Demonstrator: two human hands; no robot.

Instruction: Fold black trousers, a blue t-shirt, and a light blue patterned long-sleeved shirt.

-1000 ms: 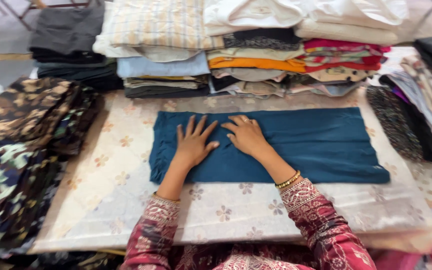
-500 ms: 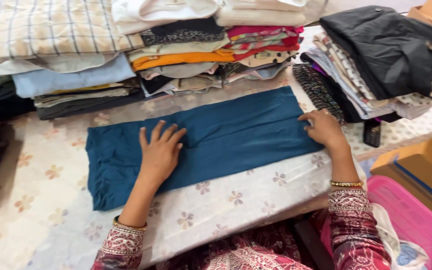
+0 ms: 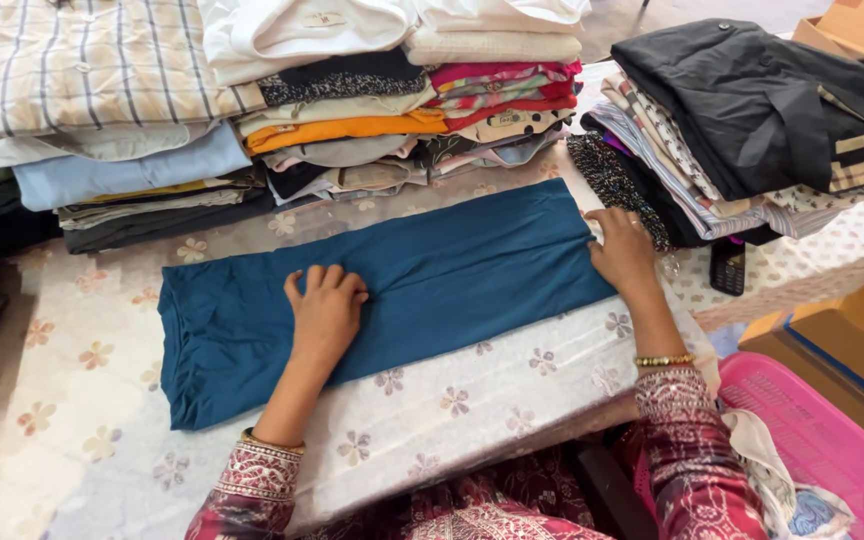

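My left hand (image 3: 326,308) lay flat on the folded teal garment (image 3: 382,290), a little left of the middle of the frame, palm down with the fingers bent slightly and close together, holding nothing. My right hand (image 3: 620,252) rested at the garment's right end, right of centre, fingers narrow and pressed onto the edge of the cloth; whether they pinched the fabric or only pressed on it I could not tell. The garment stretched as a long band across the middle of the frame, its left end lower than its right, lying on the white table cover with small flowers (image 3: 82,400).

Along the top of the frame stood stacks of folded clothes: a checked shirt (image 3: 82,70) at the upper left over a pale blue piece (image 3: 122,170), and a white garment (image 3: 292,35) over an orange one (image 3: 342,128) at the upper centre. At the upper right a black garment (image 3: 752,100) topped another pile, just beside my right hand. A small dark phone (image 3: 727,265) lay at the foot of that pile. A pink plastic basket (image 3: 822,440) sat at the lower right, with a cardboard box (image 3: 842,340) above it.
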